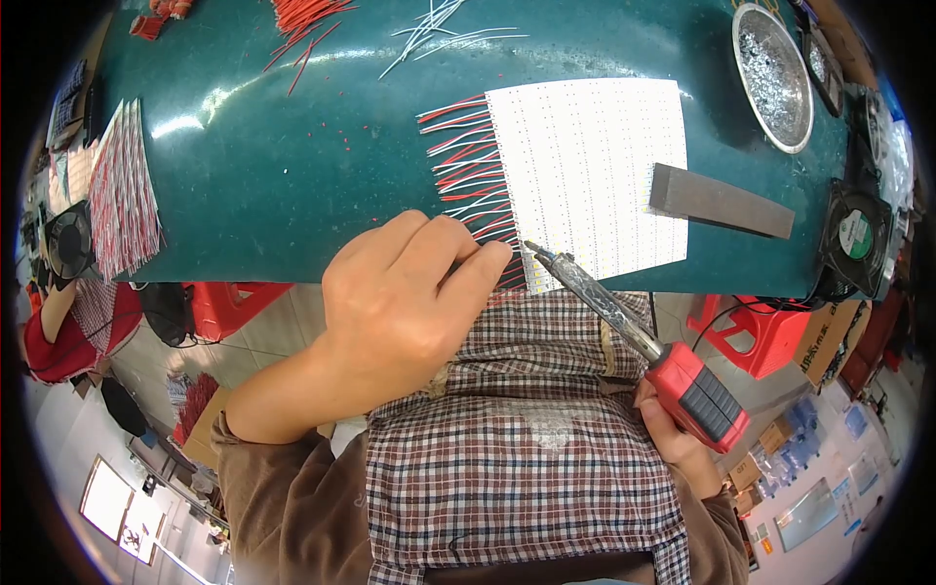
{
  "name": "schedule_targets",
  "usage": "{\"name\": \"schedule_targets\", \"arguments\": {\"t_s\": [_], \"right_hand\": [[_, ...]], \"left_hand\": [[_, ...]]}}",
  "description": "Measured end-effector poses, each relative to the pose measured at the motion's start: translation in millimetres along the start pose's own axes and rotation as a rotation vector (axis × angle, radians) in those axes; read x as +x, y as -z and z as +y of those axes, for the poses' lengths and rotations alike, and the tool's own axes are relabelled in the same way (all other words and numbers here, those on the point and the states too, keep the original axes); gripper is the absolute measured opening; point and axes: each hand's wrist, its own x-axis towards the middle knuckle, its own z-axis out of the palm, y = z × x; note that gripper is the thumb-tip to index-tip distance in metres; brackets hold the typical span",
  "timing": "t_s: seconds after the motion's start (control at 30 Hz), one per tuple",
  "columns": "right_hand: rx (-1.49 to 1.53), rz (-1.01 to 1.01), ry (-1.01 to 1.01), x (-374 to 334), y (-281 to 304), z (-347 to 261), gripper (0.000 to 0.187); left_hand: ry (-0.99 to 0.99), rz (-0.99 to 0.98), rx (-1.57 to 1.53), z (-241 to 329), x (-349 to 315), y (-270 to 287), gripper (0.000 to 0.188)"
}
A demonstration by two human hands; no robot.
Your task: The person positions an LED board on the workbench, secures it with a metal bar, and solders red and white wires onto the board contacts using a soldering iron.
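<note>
A white LED strip panel (595,175) lies on the green table, with rows of small dots across it. Red and white wires (468,166) stick out along its left edge. My left hand (409,283) is closed in a pinch at the lower left corner of the panel, over the lowest wires; its fingertips hold a thin wire end there. In my right hand (673,434) is a soldering iron (604,307) with a red and black handle. The iron's tip rests at or just above the panel's left edge, close to my left fingertips.
A dark grey bar (721,200) lies across the panel's right side. Behind it stands a metal bowl (773,78) of shiny bits. Loose red wires (307,19) and white wires (429,34) lie at the back, a wired bundle (127,195) at left. Fans (853,234) flank the table.
</note>
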Motion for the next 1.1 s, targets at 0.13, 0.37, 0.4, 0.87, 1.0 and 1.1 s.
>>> {"name": "schedule_targets", "arguments": {"t_s": [0.13,0.37,0.4,0.87,1.0,1.1], "right_hand": [[-0.035,-0.012,0.02,-2,0,2,0.02],[-0.058,-0.035,0.021,-1,2,3,0.024],[-0.058,-0.023,0.007,-2,2,3,0.024],[-0.079,0.03,0.012,-9,3,4,0.023],[-0.07,0.012,0.002,-10,4,4,0.025],[-0.049,-0.025,-0.017,-12,6,8,0.024]], "left_hand": [[-0.006,-0.011,0.012,0,0,1,0.031],[-0.018,-0.008,0.052,2,-2,-1,0.034],[-0.018,-0.007,0.058,2,-2,-1,0.035],[-0.002,0.003,0.066,9,-2,2,0.033],[0.002,-0.012,0.033,8,-4,-1,0.034],[-0.004,-0.01,0.045,7,-6,-2,0.034]]}}
